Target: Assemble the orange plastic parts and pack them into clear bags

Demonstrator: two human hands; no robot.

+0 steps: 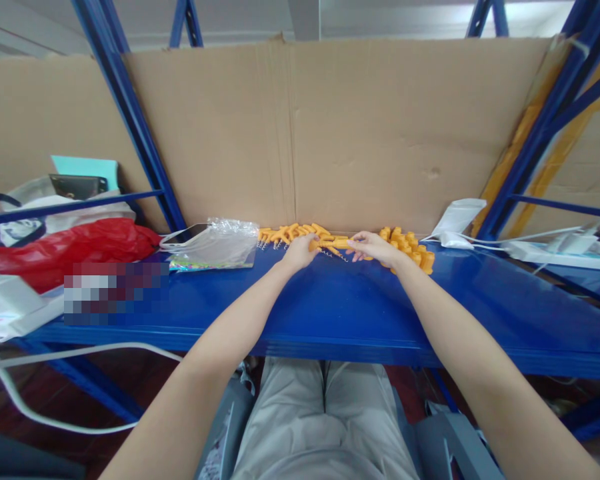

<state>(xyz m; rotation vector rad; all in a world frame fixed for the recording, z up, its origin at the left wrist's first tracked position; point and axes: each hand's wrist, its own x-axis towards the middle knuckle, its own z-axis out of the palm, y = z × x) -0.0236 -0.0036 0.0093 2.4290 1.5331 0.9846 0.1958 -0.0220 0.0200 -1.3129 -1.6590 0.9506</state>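
My left hand (299, 253) is closed in a pinch on a yellow piece at the near edge of a row of yellow-handled corkscrews (290, 233). Their silver spirals point towards me. Opposite it, my right hand (373, 247) pinches the end of a yellow plastic piece (338, 243) with thumb and forefinger, its other fingers loosely curled. The two hands are a short way apart, and fingers partly hide what each grips. Just right of my right hand stands a cluster of yellow plastic pieces (413, 250), packed close together.
Behind the blue shelf table (330, 313) rises a cardboard panel (380, 133). Left of the corkscrews lie a clear plastic bag (225, 243) and a red bag (80, 247). A white power strip (565, 253) with cables is at right. A white cable (55, 427) loops at lower left.
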